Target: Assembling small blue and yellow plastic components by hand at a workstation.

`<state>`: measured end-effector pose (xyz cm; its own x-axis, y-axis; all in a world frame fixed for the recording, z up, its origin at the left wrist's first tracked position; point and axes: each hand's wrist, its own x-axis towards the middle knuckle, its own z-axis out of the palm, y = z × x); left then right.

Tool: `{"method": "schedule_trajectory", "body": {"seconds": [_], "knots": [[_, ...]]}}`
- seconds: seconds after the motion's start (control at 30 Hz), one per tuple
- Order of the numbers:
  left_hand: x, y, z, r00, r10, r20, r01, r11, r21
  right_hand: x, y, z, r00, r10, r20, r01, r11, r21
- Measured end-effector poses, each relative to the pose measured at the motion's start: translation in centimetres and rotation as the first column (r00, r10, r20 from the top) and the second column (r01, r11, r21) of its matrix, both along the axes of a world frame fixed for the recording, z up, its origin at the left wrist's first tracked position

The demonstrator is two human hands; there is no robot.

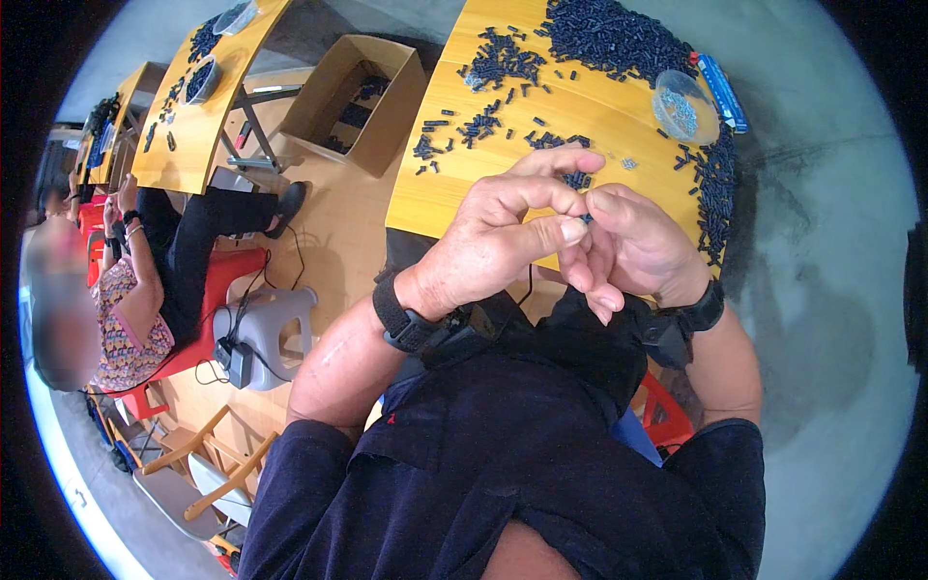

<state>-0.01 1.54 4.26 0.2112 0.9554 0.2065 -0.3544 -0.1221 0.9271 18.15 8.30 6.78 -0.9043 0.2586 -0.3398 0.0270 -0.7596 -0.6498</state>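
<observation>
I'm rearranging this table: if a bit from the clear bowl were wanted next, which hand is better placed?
Likely the right hand: the clear bowl stands toward the right on the table, closer to it than to the left hand. Both hands meet at a small dark piece.

You're facing smooth wood-look tabletop (pixel 580 108), matt plastic-looking black pieces (pixel 611 41), glossy clear-plastic tub (pixel 710 126); wearing matt cloth shirt (pixel 425 493).
</observation>
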Motion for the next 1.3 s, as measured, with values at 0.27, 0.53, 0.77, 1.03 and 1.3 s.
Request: {"method": "schedule_trajectory", "body": {"seconds": [0.27,0.53,0.77,1.03,1.3], "knots": [[-0.4,0.1,0.2,0.995,-0.102,0.02,0.103,0.995,-0.008,0.0,-0.9,0.3,0.997,-0.027,0.074,0.018,0.994,0.112],[-0.3,0.5,0.5,0.986,-0.155,0.055,0.158,0.986,-0.056,-0.3,-1.4,0.2,0.991,-0.057,0.12,0.065,0.996,-0.06],[-0.4,0.6,0.5,0.978,-0.203,-0.039,0.203,0.979,-0.012,0.1,-1.7,-0.7,0.998,0.035,0.048,-0.029,0.993,-0.112],[-0.7,0.9,0.4,0.965,-0.239,-0.11,0.248,0.965,0.083,-0.3,-2.2,-0.6,0.995,0.1,0.015,-0.097,0.985,-0.143],[-1.0,0.7,1.1,0.95,-0.278,-0.144,0.291,0.953,0.082,-1.0,-3.5,-0.6,0.998,0.056,-0.002,-0.055,0.984,-0.168]]}}
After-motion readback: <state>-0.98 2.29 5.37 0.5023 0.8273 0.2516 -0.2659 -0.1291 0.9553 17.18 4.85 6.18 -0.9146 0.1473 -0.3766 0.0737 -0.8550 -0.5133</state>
